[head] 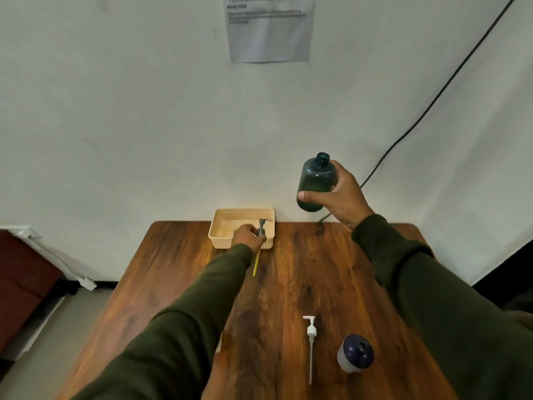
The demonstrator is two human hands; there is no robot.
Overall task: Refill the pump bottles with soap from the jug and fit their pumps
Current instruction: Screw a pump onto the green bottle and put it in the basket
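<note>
My right hand (341, 194) holds a dark green pump bottle (315, 183) up in the air, neck open and upright, above the table's far right. My left hand (248, 235) grips a dark pump (262, 226) at the front wall of the beige basket (222, 241); its yellowish dip tube (256, 264) hangs down over the table. A white pump (311, 339) with a long tube lies flat on the near part of the wooden table (288, 284). Beside it, to the right, stands a pale container with a dark blue cap (355, 353).
The basket sits against the white wall at the table's far edge. A black cable (432, 102) runs down the wall to the table's back right. A paper sheet (269, 30) hangs on the wall. A dark red piece of furniture (23, 278) stands left of the table.
</note>
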